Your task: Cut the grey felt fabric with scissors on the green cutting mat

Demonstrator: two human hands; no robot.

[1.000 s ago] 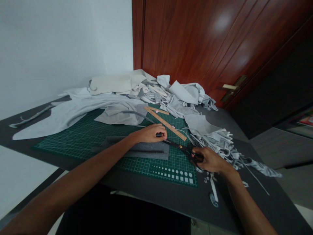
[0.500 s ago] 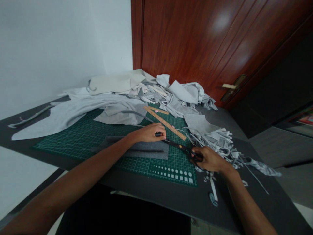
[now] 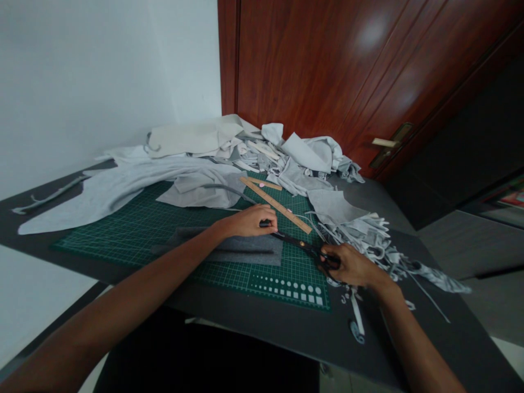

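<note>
My left hand lies on the right end of a dark grey felt piece on the green cutting mat, fingers curled, pinching the felt's edge near the scissor blades. My right hand is closed in the handles of black scissors, whose blades point left toward my left hand's fingertips. A wooden ruler lies diagonally just behind both hands.
Light grey fabric pieces pile across the back of the dark table. Cut strips and scraps lie heaped at the right. A wooden door with a handle stands behind; white wall at left.
</note>
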